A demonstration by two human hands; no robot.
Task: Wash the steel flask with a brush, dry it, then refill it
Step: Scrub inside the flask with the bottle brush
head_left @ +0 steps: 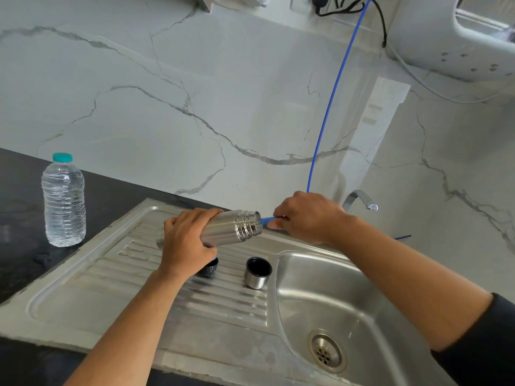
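Steel sink (284, 277), black counter (117, 196), marble wall (195, 79)

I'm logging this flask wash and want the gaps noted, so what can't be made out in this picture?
Head view only:
- Brush: only a blue stem shows; its head sits inside the flask, its handle inside the right hand.
- Flask base: covered by the left hand.
- Dark stopper: mostly hidden under the left hand.
- Tap: partly behind the right hand.
- White appliance: cut off by the top-right edge.
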